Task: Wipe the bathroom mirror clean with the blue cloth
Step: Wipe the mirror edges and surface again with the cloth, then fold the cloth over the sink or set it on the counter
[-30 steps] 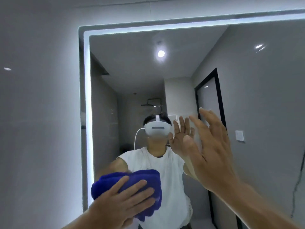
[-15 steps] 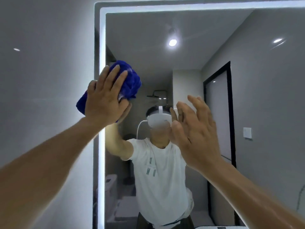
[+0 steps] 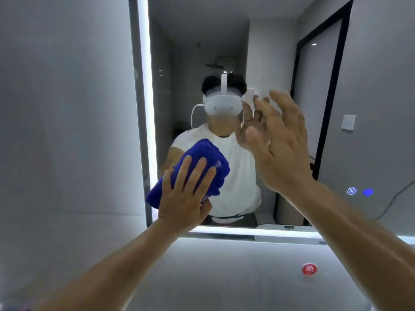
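Progress: mid-wipe, likely | your left hand presses cloth flat-fingered on mirror, lower left of glass | your right hand spread, holds nothing, frame centre | right side probably remains; smears unreadable

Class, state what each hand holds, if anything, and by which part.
Left hand presses the cloth against the mirror, flat fingers across its back, thumb at its lower edge. Right hand holds nothing.
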`<state>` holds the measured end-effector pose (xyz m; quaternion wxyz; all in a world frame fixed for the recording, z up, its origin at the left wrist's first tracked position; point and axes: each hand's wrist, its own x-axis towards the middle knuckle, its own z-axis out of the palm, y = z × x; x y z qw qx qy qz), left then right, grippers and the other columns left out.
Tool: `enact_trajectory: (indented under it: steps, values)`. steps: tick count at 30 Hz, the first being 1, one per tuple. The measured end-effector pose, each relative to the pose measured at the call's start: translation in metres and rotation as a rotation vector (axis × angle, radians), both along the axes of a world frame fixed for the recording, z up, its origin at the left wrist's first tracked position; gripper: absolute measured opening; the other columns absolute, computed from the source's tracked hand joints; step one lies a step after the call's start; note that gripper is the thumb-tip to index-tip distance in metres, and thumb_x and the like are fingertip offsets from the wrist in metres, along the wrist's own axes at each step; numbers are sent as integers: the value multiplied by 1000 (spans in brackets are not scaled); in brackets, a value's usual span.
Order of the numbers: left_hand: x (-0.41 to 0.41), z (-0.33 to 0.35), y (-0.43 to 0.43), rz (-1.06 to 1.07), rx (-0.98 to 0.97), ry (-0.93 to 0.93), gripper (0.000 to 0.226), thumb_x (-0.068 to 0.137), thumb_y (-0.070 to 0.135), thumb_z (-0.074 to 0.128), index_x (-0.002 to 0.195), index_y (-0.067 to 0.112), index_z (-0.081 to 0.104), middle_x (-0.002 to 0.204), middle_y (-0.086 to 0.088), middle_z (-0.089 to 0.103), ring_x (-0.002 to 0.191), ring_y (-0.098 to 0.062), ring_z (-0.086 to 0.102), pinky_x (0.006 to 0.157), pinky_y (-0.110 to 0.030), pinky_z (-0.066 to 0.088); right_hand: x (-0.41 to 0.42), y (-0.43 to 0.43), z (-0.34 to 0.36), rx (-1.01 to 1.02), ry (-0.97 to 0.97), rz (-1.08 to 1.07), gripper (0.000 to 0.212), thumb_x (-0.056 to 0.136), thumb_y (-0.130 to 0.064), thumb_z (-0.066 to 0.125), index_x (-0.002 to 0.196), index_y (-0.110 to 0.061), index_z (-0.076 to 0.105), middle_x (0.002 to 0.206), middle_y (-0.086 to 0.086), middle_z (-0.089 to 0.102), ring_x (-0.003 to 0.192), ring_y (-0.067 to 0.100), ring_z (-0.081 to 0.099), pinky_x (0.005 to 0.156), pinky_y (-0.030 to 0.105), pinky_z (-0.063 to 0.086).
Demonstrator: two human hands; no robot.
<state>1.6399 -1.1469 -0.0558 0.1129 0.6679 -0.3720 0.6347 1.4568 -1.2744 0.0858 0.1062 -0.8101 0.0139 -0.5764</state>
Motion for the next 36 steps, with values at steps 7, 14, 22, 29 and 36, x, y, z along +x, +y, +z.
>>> enact_trajectory:
  steps: [7, 14, 22, 29, 36]
  values:
    - [-5, -64, -4, 2, 325, -111, 72, 89, 33, 46, 155, 23, 18, 164, -2, 12, 149, -32, 16, 109, -56, 23, -17, -17, -41, 43, 63, 3, 50, 94, -31, 41, 141, -14, 45, 153, 5, 30, 145, 21, 17, 118, 47, 19]
    - [-12, -75, 10, 80, 567, -161, 71, 89, 23, 41, 156, 23, 18, 165, -3, 9, 150, -33, 11, 108, -58, 20, -48, -26, -88, 124, 134, 18, 52, 92, -29, 45, 143, -19, 43, 156, 1, 26, 146, 15, 12, 119, 37, 11]
    - [-68, -130, 32, 226, 963, 64, 68, 85, 25, 60, 149, 22, 36, 151, 1, 41, 127, -28, 49, 81, -47, 49, -95, -18, -121, 148, 212, 80, 51, 91, -29, 48, 140, -15, 47, 156, 2, 27, 146, 17, 16, 115, 25, 13]
    - [-151, -162, 91, 294, 1012, 565, 84, 82, 18, 64, 154, 26, 21, 158, 4, 29, 133, -29, 42, 89, -44, 48, -138, 18, -153, 228, 355, 110, 53, 93, -39, 44, 140, -16, 47, 156, -1, 28, 147, 15, 14, 113, 33, 19]
    - [-233, -157, 128, -1, 350, 1332, 108, 79, 9, 64, 154, 31, -11, 135, -9, 49, 117, -29, 48, 96, -41, 44, -151, 93, -240, 752, 874, 120, 54, 97, -35, 49, 146, -14, 39, 150, 7, 38, 137, 22, 36, 110, 36, 29]
